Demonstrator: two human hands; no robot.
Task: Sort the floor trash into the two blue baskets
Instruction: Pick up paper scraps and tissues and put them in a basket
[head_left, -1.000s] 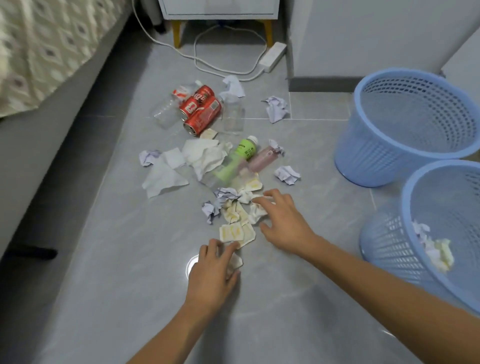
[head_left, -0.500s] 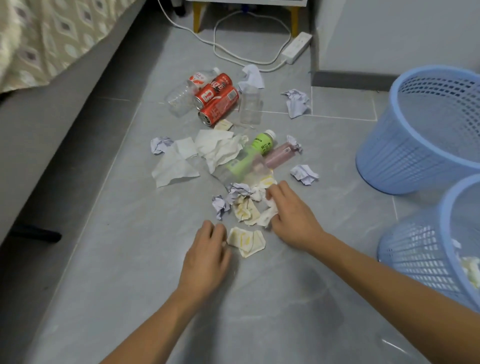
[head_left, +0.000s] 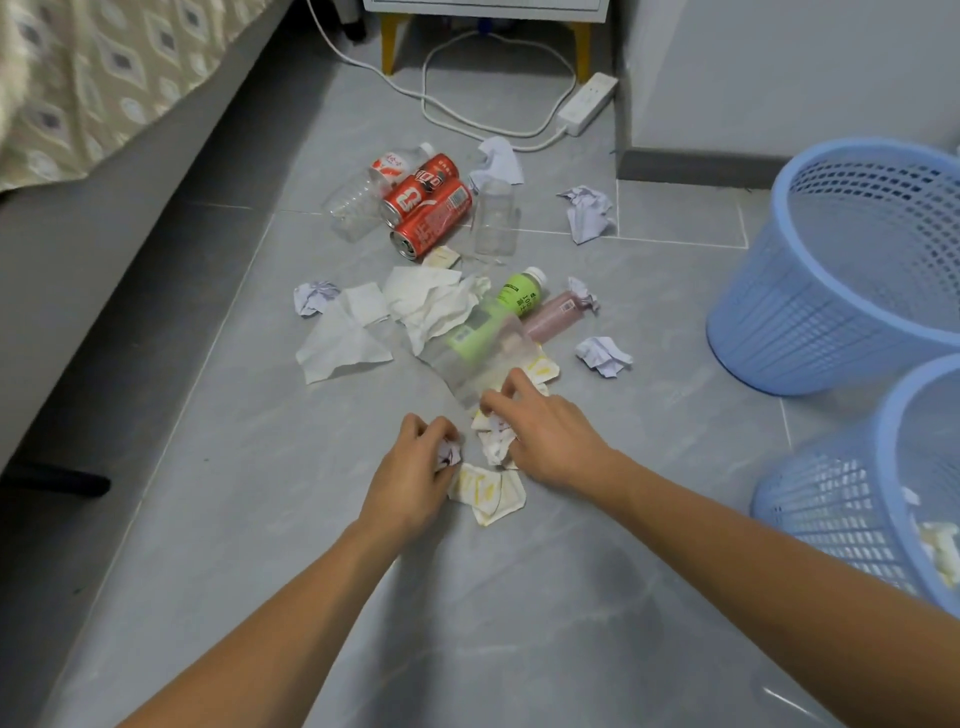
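**Floor trash, two baskets: holdings at this moment**

- Left hand (head_left: 413, 480): low over the grey tile floor (head_left: 519, 623), fingers curled closed around a small crumpled paper ball (head_left: 449, 454) with purple marks.
- Right hand (head_left: 540, 441): just beside the left, fingers bent down onto a heap of crumpled white and yellow-stained wrappers (head_left: 496, 441); whether any piece is actually pinched is hidden by the knuckles.
- Flat yellow-stained wrapper (head_left: 488, 493): on the floor between the two hands, touching the left hand's edge.
- Loose trash beyond the hands: a green-labelled bottle (head_left: 511, 304) and a pink bottle (head_left: 553, 317) lying side by side; white tissues (head_left: 343, 348); two red cans (head_left: 428, 208) lying among clear plastic bottles (head_left: 356, 200); further paper balls (head_left: 602, 356) scattered to the right.
- Near blue basket (head_left: 852, 499): right edge of view, holding some pale scraps at the bottom.
- Far blue basket (head_left: 789, 291): just behind the near one; contents not discernible through the mesh.
- Power strip (head_left: 587, 104): with cord, by the wall.
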